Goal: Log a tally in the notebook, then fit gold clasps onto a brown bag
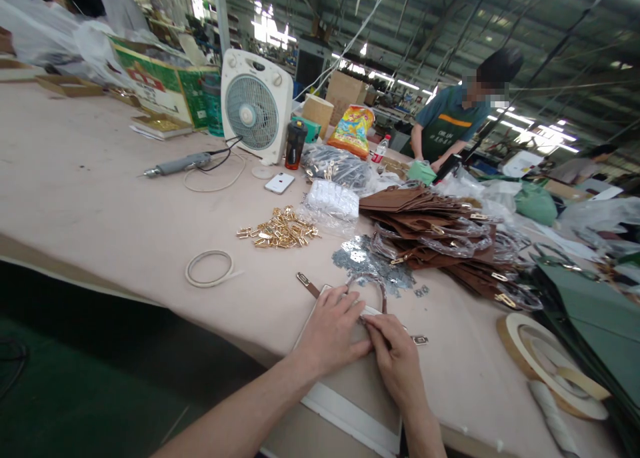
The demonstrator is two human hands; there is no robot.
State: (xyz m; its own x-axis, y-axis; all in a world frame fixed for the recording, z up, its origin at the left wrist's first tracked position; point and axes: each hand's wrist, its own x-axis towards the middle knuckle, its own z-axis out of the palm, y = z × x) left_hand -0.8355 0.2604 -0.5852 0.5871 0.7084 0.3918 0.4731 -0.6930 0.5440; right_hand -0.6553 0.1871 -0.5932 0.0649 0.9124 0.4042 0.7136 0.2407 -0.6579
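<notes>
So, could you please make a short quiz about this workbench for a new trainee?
1. True or false: gold metal fittings lie in a loose pile on the table.
2. What do the left hand and right hand touch? A: a pale flat panel; B: a roll of tape; C: a phone.
3. What white machine with a round grille stands on the table?
Key: 1 true; 2 A; 3 a table fan.

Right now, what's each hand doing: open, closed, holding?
Left hand: closed, holding the pale panel.
Right hand: closed, pinching the same panel's edge beside the brown strap.
</notes>
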